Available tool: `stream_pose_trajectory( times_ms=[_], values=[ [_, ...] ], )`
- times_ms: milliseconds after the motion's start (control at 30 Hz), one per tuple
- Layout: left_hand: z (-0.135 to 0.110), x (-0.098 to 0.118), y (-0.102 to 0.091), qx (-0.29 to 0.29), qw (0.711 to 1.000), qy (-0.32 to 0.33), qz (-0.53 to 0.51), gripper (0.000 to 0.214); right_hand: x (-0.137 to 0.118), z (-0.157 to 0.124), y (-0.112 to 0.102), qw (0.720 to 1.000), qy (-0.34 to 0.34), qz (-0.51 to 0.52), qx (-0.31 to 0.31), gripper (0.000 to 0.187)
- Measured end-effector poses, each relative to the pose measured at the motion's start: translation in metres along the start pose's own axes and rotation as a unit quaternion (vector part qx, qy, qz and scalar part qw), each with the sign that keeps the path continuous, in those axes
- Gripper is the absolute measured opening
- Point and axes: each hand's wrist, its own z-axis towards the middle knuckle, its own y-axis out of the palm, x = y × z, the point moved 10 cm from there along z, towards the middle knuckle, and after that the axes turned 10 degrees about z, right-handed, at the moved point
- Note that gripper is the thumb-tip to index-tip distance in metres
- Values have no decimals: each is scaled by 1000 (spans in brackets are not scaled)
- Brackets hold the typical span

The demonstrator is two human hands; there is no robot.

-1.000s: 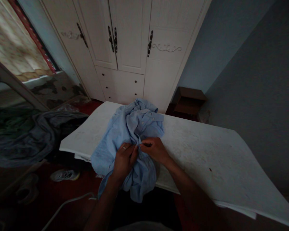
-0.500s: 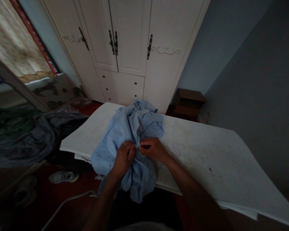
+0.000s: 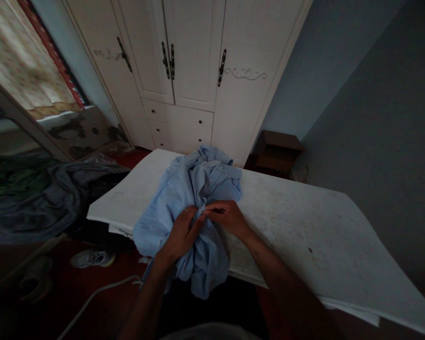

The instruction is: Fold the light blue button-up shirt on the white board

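Note:
A light blue button-up shirt [image 3: 173, 189] lies bunched on a white board-topped table [image 3: 286, 212], its lower part hanging over the front edge. Pale buttons show on the upper right part of the shirt. My left hand [image 3: 186, 231] pinches the shirt's front edge from the left, and a ring shows on one finger. From the right, my right hand [image 3: 228, 217] pinches the same edge between thumb and forefinger. The fingertips of both hands meet there and cover what lies between them, so I cannot see whether a button is held.
Behind the table stands a white wardrobe [image 3: 194, 56] with dark handles. A brown box-like cabinet [image 3: 279, 146] sits by the wall. To the left are heaped grey clothes [image 3: 60, 198], with a shoe [image 3: 92, 259] and a white cable [image 3: 95, 295] on the red floor.
My hands have drawn closer together at the shirt's edge. The left thumb has moved up and right to meet the right fingertips. The shirt lies nearly as before.

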Motion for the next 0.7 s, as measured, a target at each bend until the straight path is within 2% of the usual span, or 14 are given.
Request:
stream_pose_trajectory(
  times_ms=[200,400,533,700],
  values=[
    [2,0,1,8,1000,9,8,26,6,3,-3,1000,18,20,-2,14],
    [0,0,-2,24,999,20,1,25,9,1,8,996,51,65,-34,26],
    [-2,0,-1,22,999,25,2,24,10,2,9,997,42,64,-20,27],
    [-2,1,1,-2,999,29,-28,24,15,5,10,992,43,118,-11,26]
  ],
)
